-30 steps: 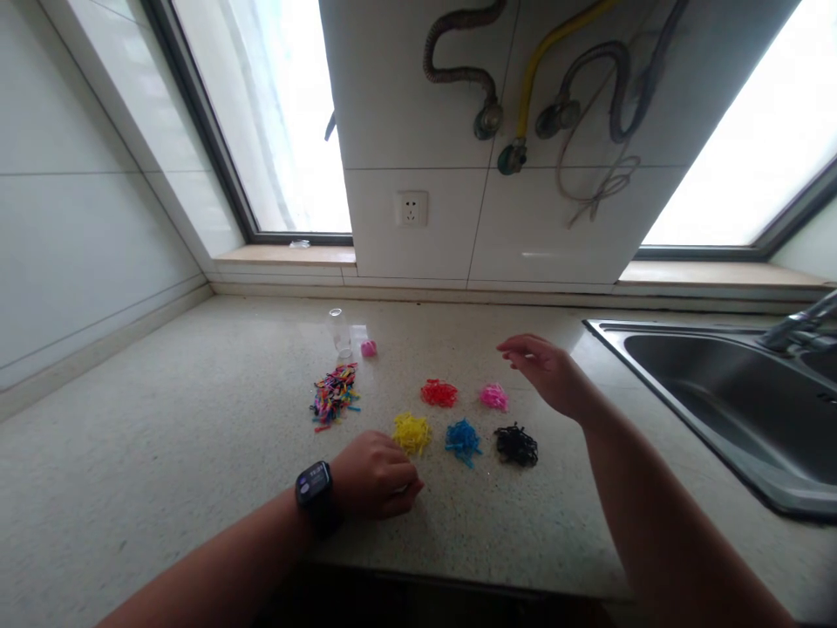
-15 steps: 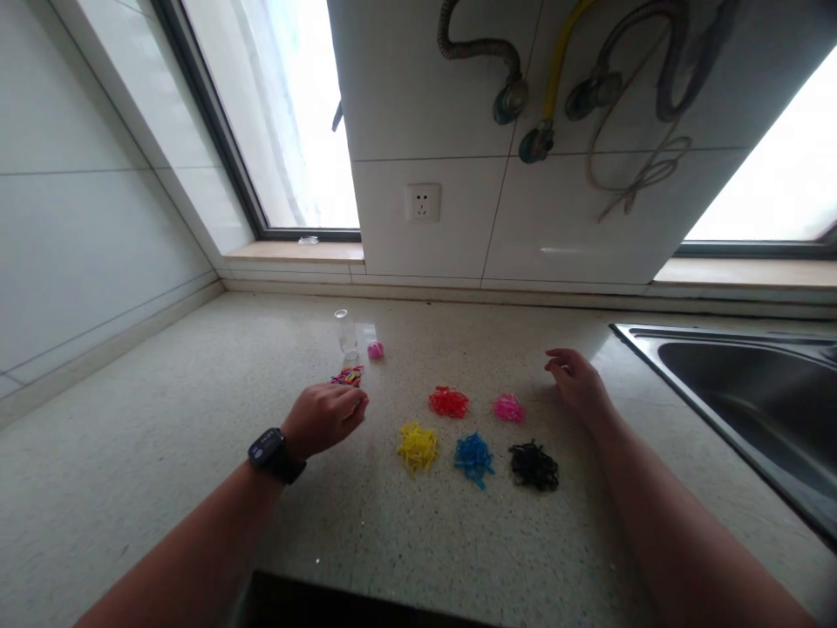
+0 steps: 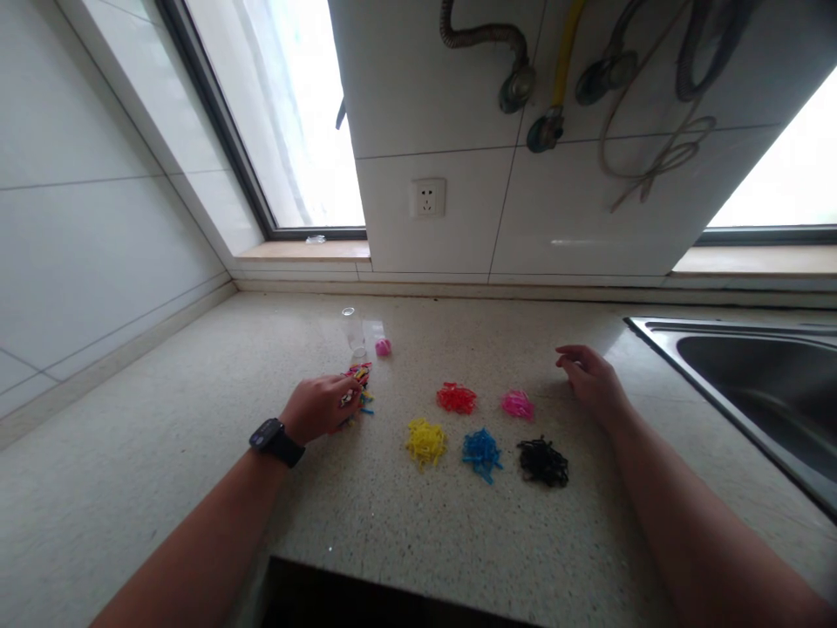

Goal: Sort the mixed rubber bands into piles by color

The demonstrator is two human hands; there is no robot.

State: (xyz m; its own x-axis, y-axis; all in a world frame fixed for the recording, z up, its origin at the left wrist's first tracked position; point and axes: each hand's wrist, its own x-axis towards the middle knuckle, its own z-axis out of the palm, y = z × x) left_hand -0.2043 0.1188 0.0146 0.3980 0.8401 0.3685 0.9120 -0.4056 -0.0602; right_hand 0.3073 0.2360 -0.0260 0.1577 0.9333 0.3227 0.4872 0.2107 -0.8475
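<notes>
Setting our clock on the mixed pile of small bands (image 3: pixel 362 377), with 12 toward the wall (image 3: pixel 428 249), we have our left hand (image 3: pixel 317 408) at 9 o'clock, below it a dark watch (image 3: pixel 277 441) on the wrist. Its fingers curl over the pile and hide much of it; we cannot tell whether they grip any. A clear container (image 3: pixel 354 333) stands just beside at 12, a pink lump (image 3: pixel 383 347) at 1. Rightward we see yellow bands (image 3: pixel 426 443) at 4, red bands (image 3: pixel 456 398) at 3, blue bands (image 3: pixel 482 453) near 4, pink bands (image 3: pixel 518 404) at 3 and black bands (image 3: pixel 544 461) past 3. Our right hand (image 3: pixel 594 384), loosely curled with thumb and fingertips apart, is over the counter (image 3: pixel 405 523) at 3, before the sink (image 3: pixel 745 371). The mixed pile's visible length runs from 1 toward 7; its loose ends point various ways.
</notes>
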